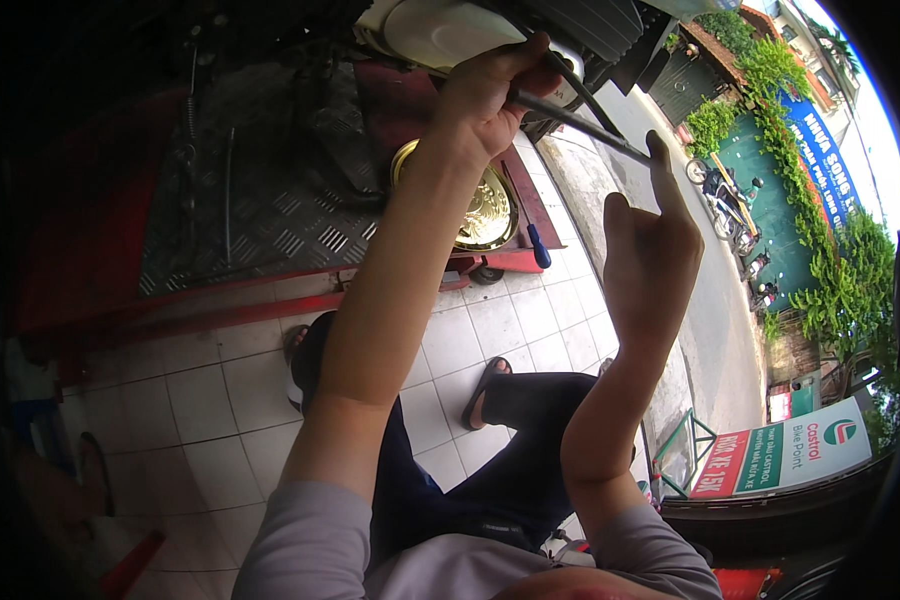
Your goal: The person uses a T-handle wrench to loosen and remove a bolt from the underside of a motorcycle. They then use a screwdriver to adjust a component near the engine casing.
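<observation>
At the top of the head view, my left hand (500, 95) is closed round a dark thin rod (590, 127) beside the underside of a motorbike (450, 30). The rod slants down to the right. My right hand (655, 240) is raised at its far end. Its index finger is stretched up and touches the rod there. The thumb stands apart from that finger, and the remaining fingers are mostly hidden. A second dark strip (592, 97) runs close above the rod; whether the two are joined I cannot make out.
Below the motorbike is a red lift platform (300, 318) with a dark tread plate (290, 235). A round gold tray (490, 215) lies on it, partly behind my left forearm. A blue-handled screwdriver (538, 245) rests at its edge. White tiles (195, 400) cover the floor; a street runs at right.
</observation>
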The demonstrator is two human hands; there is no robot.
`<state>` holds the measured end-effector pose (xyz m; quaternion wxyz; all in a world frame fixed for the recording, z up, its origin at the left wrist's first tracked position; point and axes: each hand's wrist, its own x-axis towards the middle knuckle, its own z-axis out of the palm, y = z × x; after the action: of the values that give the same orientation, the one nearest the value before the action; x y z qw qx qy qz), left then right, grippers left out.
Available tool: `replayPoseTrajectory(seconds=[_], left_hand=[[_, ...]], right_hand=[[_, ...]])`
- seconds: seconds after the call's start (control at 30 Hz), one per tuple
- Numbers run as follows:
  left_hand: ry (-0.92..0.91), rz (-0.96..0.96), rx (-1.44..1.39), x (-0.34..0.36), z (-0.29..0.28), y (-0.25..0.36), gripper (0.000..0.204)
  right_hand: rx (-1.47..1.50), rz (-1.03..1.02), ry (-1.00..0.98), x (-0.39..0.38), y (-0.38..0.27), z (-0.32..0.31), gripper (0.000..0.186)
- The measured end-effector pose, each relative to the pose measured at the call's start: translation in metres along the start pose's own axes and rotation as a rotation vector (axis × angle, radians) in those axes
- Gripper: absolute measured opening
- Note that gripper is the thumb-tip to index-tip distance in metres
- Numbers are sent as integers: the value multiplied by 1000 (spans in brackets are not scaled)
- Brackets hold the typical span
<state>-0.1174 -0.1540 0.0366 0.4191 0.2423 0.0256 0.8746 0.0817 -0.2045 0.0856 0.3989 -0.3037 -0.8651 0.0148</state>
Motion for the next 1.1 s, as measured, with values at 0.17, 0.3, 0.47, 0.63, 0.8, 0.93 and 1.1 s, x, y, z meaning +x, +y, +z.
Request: replayPoseTrajectory(seconds=[0.17, 0.3, 0.47, 0.63, 0.8, 0.93, 1.1], left_hand=[[-40, -60, -168, 18, -22, 9, 8], [61, -122, -69, 12, -11, 10, 8], [79, -95, -8, 12, -13, 21, 8], [-64, -96, -41, 21, -21, 30, 16], [3, -40, -43, 17, -17, 33, 16], [-31, -102, -57, 20, -22, 35, 17], [-10, -55, -33, 21, -22, 30, 15]], right_hand=[[121, -65, -459, -10, 1, 13, 35], [371, -276, -362, -14, -15, 18, 51], [319, 4, -173, 14, -4, -13, 51], [158, -137, -555, -3, -9, -1, 47], [346, -229, -406, 0, -14, 1, 49], [405, -185, -253, 10, -7, 0, 31], [461, -253, -236, 31, -4, 24, 26]])
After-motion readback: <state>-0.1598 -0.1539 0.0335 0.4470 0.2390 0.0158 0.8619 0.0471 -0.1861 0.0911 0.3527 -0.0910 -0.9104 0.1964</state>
